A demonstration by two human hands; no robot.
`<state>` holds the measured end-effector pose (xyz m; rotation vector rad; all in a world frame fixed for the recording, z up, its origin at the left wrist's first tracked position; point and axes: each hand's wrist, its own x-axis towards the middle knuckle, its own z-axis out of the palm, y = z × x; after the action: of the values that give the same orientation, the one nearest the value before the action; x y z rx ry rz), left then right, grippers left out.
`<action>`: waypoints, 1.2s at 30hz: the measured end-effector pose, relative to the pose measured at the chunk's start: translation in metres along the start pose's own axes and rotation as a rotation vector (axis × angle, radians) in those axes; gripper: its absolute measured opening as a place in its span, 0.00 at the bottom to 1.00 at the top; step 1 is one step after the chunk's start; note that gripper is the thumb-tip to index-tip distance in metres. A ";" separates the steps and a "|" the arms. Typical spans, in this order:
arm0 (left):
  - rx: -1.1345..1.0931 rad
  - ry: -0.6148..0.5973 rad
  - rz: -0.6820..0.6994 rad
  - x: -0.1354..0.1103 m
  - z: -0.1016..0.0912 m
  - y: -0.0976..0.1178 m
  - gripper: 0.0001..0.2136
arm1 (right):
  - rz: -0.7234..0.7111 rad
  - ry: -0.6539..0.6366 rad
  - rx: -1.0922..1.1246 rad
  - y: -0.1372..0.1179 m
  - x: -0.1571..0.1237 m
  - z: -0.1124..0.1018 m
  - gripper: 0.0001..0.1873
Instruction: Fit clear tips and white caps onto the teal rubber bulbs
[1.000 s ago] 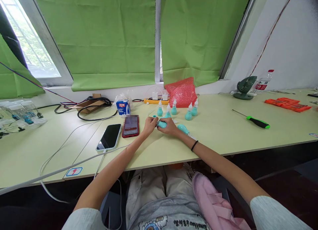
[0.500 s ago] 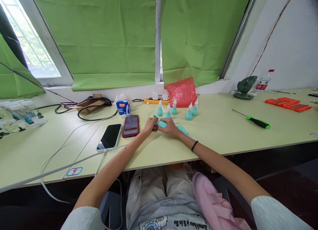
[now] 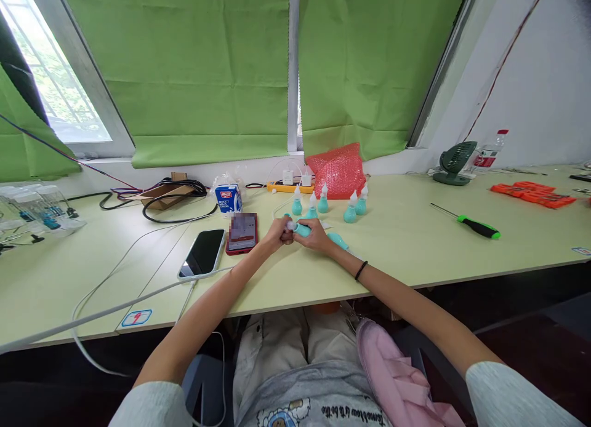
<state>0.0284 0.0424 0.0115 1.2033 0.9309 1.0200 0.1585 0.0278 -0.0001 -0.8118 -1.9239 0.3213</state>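
Between my hands is a nasal aspirator with a teal squeeze bulb (image 3: 301, 230), held low over the table. My right hand (image 3: 317, 235) is closed around the bulb. My left hand (image 3: 277, 232) grips the whitish, see-through nozzle end (image 3: 290, 226), with a bit of teal showing above its fingers. Several more teal aspirators with white pointed tips stand upright just beyond, among them one at the left (image 3: 297, 203) and one at the right (image 3: 349, 209). Another teal bulb (image 3: 338, 240) lies on its side by my right wrist, partly hidden.
Two phones, one dark-screened (image 3: 202, 253) and one red-edged (image 3: 242, 233), lie left of my hands. A blue milk carton (image 3: 228, 199), a yellow power strip (image 3: 281, 187) and a red bubble-wrap pouch (image 3: 339, 173) are behind. A screwdriver (image 3: 478, 226) lies right; a white cable (image 3: 115, 308) crosses left.
The whitish nozzle end shows more plainly between my hands, and my left fingers have shifted slightly around it. The bulb stays in my right hand. The view has moved very slightly.
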 end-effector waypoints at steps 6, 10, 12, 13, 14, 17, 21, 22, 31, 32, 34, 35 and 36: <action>0.139 0.031 0.146 -0.003 0.004 0.007 0.18 | 0.048 0.071 0.027 -0.004 0.004 -0.002 0.06; 0.309 0.148 0.301 -0.004 0.003 0.005 0.19 | 0.080 0.159 0.065 -0.002 0.004 -0.002 0.10; 0.432 0.210 0.375 -0.004 0.000 0.004 0.20 | 0.111 0.203 0.087 -0.001 0.005 -0.004 0.11; 0.502 0.235 0.409 -0.004 -0.001 0.004 0.20 | 0.126 0.224 0.086 -0.001 0.006 -0.006 0.12; 0.574 0.251 0.440 -0.004 -0.002 0.003 0.20 | 0.137 0.246 0.071 0.000 0.007 -0.009 0.13; 0.793 0.231 0.503 -0.004 -0.001 -0.001 0.18 | 0.160 0.320 -0.050 0.005 0.012 -0.018 0.14; 1.042 0.127 0.527 -0.003 0.000 -0.008 0.13 | 0.169 0.434 -0.244 0.019 0.020 -0.032 0.16; 1.095 0.109 0.529 -0.002 -0.001 -0.009 0.12 | 0.186 0.449 -0.285 0.023 0.021 -0.035 0.17; 1.393 0.085 0.565 -0.001 -0.004 -0.011 0.14 | 0.502 0.179 -0.623 0.038 0.020 -0.044 0.18; 1.409 0.093 0.577 -0.002 -0.003 -0.011 0.14 | 0.516 0.175 -0.655 0.038 0.020 -0.044 0.18; 1.435 0.119 0.604 -0.004 -0.001 -0.010 0.15 | 0.536 0.193 -0.705 0.038 0.020 -0.046 0.18; 1.447 0.137 0.620 -0.005 0.000 -0.010 0.16 | 0.544 0.203 -0.725 0.039 0.020 -0.046 0.18; 1.460 0.156 0.637 -0.006 0.001 -0.009 0.16 | 0.553 0.205 -0.740 0.040 0.020 -0.047 0.18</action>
<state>0.0286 0.0357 0.0027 2.7839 1.5265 0.8369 0.2095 0.0650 0.0151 -1.7962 -1.5848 -0.1721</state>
